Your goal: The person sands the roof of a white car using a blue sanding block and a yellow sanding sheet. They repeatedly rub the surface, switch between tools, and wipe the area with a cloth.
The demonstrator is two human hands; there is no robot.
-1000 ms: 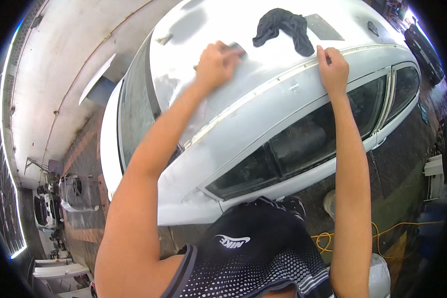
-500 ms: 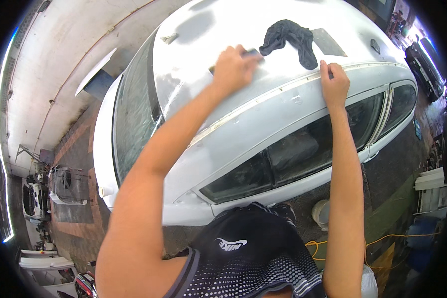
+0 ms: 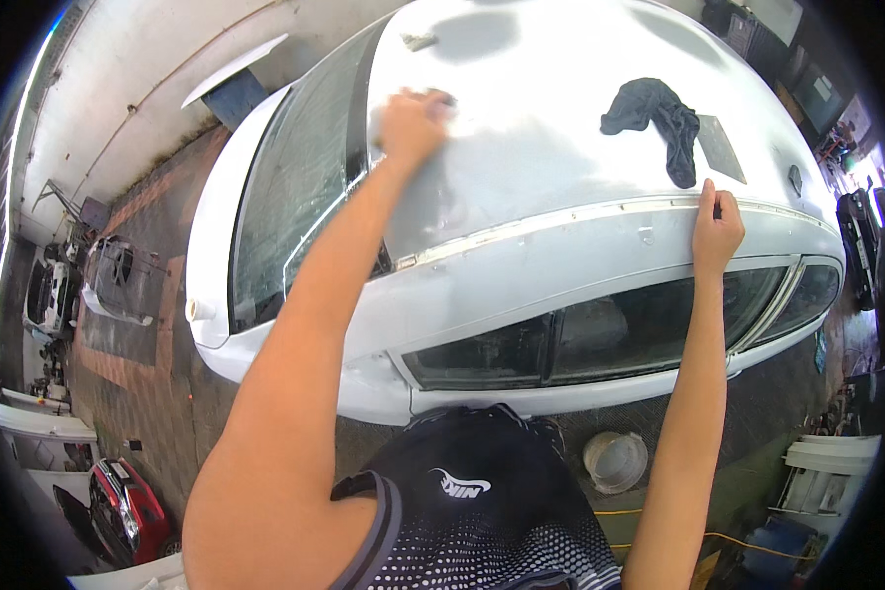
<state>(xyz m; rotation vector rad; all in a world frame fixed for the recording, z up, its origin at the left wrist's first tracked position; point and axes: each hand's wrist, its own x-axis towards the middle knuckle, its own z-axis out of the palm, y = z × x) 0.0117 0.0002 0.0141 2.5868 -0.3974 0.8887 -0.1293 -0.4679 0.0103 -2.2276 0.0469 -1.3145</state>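
A white car roof (image 3: 550,138) with dull grey patches stretches in front of me. My left hand (image 3: 413,126), blurred by motion, is closed over a dark sanding block (image 3: 446,99) and presses it on the roof near the windshield's upper edge. Only part of the block shows past my fingers. My right hand (image 3: 718,228) rests at the roof's side rail with its fingers curled and nothing visible in them. Just beyond it lie a crumpled black cloth (image 3: 659,116) and a flat grey sheet (image 3: 722,149).
A small crumpled piece (image 3: 419,41) lies on the roof by the windshield (image 3: 300,167). Below the car's side windows, a bucket (image 3: 615,462) stands on the floor near a yellow cable (image 3: 757,546). Car parts and a red car front (image 3: 127,506) are at the left.
My left hand has slid the block leftward along the roof, away from the black cloth and toward the windshield. My right hand stays by the rail. The whole view has shifted.
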